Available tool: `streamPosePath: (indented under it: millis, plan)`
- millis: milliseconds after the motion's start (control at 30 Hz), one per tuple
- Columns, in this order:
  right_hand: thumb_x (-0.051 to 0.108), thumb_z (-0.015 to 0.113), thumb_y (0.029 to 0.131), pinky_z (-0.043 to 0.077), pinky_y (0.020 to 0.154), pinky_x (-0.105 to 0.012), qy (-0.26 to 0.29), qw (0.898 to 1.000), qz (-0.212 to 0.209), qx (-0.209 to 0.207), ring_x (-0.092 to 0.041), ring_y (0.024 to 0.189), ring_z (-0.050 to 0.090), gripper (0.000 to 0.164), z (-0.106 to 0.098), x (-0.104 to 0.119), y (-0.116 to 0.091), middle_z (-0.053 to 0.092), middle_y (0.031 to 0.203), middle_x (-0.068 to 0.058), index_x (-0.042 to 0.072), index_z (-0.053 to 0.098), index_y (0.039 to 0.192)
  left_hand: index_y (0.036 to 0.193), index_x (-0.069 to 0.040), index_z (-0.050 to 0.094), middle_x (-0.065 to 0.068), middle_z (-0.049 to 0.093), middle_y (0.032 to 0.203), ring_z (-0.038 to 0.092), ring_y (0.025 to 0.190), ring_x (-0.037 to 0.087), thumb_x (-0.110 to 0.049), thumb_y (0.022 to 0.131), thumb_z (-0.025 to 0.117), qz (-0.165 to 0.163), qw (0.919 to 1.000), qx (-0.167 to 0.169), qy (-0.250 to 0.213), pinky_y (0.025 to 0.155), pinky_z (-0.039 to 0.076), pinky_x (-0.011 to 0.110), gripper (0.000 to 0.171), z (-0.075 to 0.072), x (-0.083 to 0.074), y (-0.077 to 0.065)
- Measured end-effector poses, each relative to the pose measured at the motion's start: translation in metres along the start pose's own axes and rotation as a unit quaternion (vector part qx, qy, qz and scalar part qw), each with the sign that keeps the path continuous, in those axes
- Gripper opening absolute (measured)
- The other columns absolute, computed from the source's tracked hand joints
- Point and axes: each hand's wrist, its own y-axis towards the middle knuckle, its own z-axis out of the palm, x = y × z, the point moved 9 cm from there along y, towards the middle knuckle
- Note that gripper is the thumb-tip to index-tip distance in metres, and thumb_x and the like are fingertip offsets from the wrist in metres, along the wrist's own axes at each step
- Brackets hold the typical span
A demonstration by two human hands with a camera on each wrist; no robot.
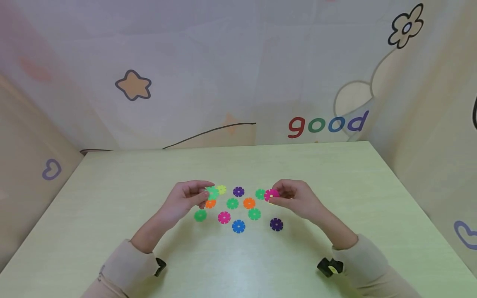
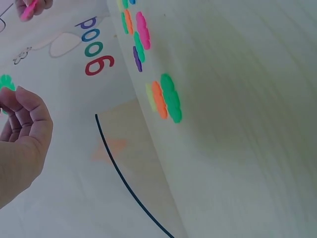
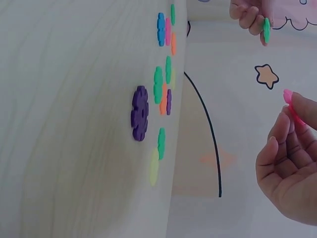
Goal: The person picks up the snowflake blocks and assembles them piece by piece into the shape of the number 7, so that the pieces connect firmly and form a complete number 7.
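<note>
Above the table, my left hand (image 1: 183, 200) pinches a green notched plastic disc (image 1: 213, 193) between thumb and fingers. A pink notched disc (image 1: 271, 194) is held by the thumb and fingers of my right hand (image 1: 301, 199); the right wrist view shows this pink disc (image 3: 295, 110) nearly edge-on. The two discs are apart, at similar height. Below and between the hands lie several more discs, among them a blue disc (image 1: 238, 226), a pink one (image 1: 224, 217) and a dark purple one (image 1: 276, 224). An orange disc (image 1: 210, 203) is partly covered by my left hand's disc.
The discs lie flat and loosely spread on a pale wooden table (image 1: 238, 265). A printed curtain (image 1: 208, 62) stands behind the table's far edge and along both sides. Dark wrist straps or mounts (image 1: 329, 267) show by the sleeves.
</note>
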Motion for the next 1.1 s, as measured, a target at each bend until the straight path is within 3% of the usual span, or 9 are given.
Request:
streamPosePath:
  millis: [133, 433, 633, 1100]
  plan:
    - [0.01, 0.068, 0.082, 0.051, 0.066, -0.027, 0.009, 1.0, -0.003, -0.005, -0.021, 0.073, 0.058, 0.012, 0.003, 0.005, 0.001, 0.062, 0.08, -0.004, 0.005, 0.063, 0.091, 0.121, 0.005, 0.053, 0.019, 0.057, 0.087, 0.057, 0.071, 0.028, -0.007, 0.09, 0.056, -0.003, 1.0, -0.005, -0.006, 0.068, 0.051, 0.025, 0.033, 0.004, -0.002, 0.0]
    - [0.011, 0.069, 0.081, 0.051, 0.066, -0.026, 0.016, 1.0, -0.007, -0.013, -0.019, 0.073, 0.058, 0.014, 0.009, 0.012, 0.002, 0.062, 0.081, -0.005, 0.003, 0.063, 0.091, 0.119, 0.005, 0.055, 0.005, 0.059, 0.08, 0.056, 0.066, 0.016, -0.005, 0.089, 0.056, 0.0, 0.9996, -0.007, -0.029, 0.067, 0.051, 0.024, 0.031, 0.011, -0.007, -0.001]
    - [0.011, 0.069, 0.081, 0.05, 0.066, -0.025, 0.021, 1.0, -0.005, -0.022, -0.019, 0.073, 0.057, 0.014, 0.012, 0.017, 0.003, 0.061, 0.08, -0.005, 0.003, 0.064, 0.09, 0.119, 0.006, 0.054, 0.009, 0.058, 0.081, 0.057, 0.068, 0.019, -0.004, 0.089, 0.056, 0.011, 0.9991, 0.0, -0.041, 0.068, 0.051, 0.025, 0.031, 0.017, -0.012, -0.002]
    - [0.01, 0.068, 0.082, 0.051, 0.069, -0.027, 0.022, 0.999, -0.015, -0.031, -0.018, 0.074, 0.058, 0.013, 0.018, 0.026, 0.005, 0.063, 0.083, -0.005, 0.002, 0.065, 0.091, 0.119, 0.002, 0.056, 0.005, 0.062, 0.078, 0.06, 0.067, 0.017, -0.004, 0.089, 0.057, -0.013, 0.9974, -0.002, -0.071, 0.072, 0.052, 0.026, 0.031, 0.033, -0.013, 0.0]
